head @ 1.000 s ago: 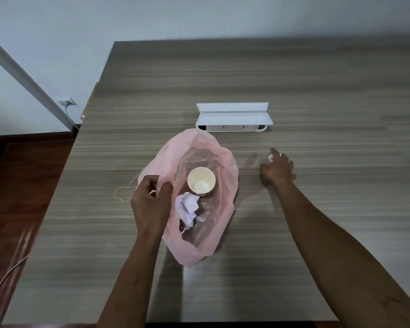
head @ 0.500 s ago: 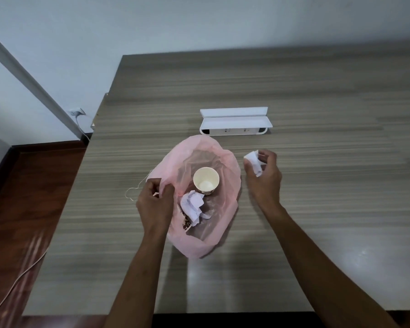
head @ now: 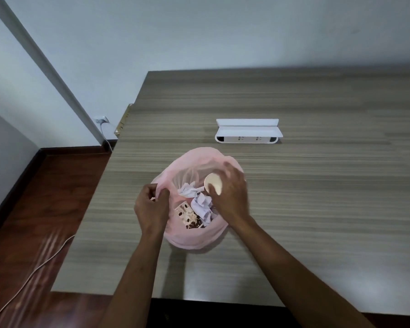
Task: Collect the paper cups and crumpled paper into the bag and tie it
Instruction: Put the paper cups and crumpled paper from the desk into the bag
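Both hands were at the thin pink plastic bag [head: 194, 237]: left hand [head: 152, 209] pinched its 9 o'clock rim, keeping the mouth open. Right hand [head: 230, 195] hovered over the 2 o'clock side, grip unclear, above the cream paper cup [head: 212, 185] and crumpled white paper [head: 200, 204] already inside.

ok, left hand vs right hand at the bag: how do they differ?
The left hand pinches the pink bag at its near-left rim, holding the mouth open; the right hand reaches over the mouth from the right. The left hand's fingers are curled tight on plastic; whether the right hand holds anything cannot be told, as it is blurred. Both are bare and at the bag.
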Demonstrator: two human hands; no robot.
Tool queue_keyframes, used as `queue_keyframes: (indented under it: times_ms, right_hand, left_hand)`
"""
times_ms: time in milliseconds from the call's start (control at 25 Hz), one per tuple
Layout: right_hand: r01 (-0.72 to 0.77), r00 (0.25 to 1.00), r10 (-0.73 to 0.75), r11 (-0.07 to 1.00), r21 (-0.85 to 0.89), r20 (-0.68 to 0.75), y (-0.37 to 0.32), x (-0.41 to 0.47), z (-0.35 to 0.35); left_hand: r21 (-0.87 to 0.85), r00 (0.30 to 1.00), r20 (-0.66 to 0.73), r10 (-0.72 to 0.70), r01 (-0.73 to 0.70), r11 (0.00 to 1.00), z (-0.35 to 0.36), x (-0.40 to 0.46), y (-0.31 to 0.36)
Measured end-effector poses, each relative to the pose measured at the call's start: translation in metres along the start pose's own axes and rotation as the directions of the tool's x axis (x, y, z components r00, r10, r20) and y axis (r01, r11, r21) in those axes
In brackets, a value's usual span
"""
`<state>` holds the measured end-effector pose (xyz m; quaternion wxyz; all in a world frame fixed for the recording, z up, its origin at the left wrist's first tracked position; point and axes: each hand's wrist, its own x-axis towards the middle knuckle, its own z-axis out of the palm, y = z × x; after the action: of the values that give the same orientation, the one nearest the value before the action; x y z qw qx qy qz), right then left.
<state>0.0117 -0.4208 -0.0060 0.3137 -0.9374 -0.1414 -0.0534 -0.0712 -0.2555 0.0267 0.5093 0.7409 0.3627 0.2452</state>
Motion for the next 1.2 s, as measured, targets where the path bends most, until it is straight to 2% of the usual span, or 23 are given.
queue_keyframes:
  times_ms: [40,80,120,200,280,480,600,880,1200]
  right_hand:
    - [-0.13,0.991,0.129,0.991,-0.032,-0.047,0.007,-0.003,-0.002]
    - [-0.271,0.963,0.271,0.962,-0.035,-0.008,0.013,-0.006,-0.006]
    - [-0.391,0.917,0.391,0.92,-0.013,0.086,0.018,-0.008,-0.009]
    - [-0.506,0.831,0.478,0.862,0.031,0.285,0.021,-0.011,-0.009]
    - [-0.497,0.843,0.45,0.861,0.107,0.295,0.017,-0.016,-0.004]
    - [-0.39,0.917,0.395,0.863,0.321,0.051,-0.002,-0.021,0.002]
    - [-0.365,0.929,0.368,0.882,0.299,0.048,-0.007,-0.029,0.007]
    - [-0.48,0.872,0.489,0.858,0.183,-0.002,-0.023,-0.052,0.01]
    - [-0.585,0.801,0.595,0.802,0.12,-0.066,-0.022,-0.133,-0.029]
  left_hand:
    - [0.004,1.0,-0.011,0.004,-0.004,1.0,-0.006,0.001,-0.003]
    - [0.007,1.0,-0.021,0.006,-0.006,1.0,-0.011,0.002,-0.005]
    - [0.007,1.0,-0.03,0.006,-0.006,1.0,-0.017,0.002,-0.006]
    - [0.003,0.999,-0.049,-0.008,0.008,1.0,-0.025,0.002,-0.008]
    - [-0.009,0.996,-0.08,-0.04,0.039,0.999,-0.035,0.002,-0.014]
    - [0.019,0.972,-0.195,-0.133,0.139,0.99,-0.066,0.019,-0.032]
    - [0.049,0.981,-0.141,-0.132,0.14,0.989,-0.074,0.027,-0.038]
    - [0.108,0.991,0.076,0.108,-0.116,0.987,-0.066,0.039,-0.021]
    - [0.047,0.864,0.242,0.441,-0.465,0.884,-0.079,0.013,0.0]
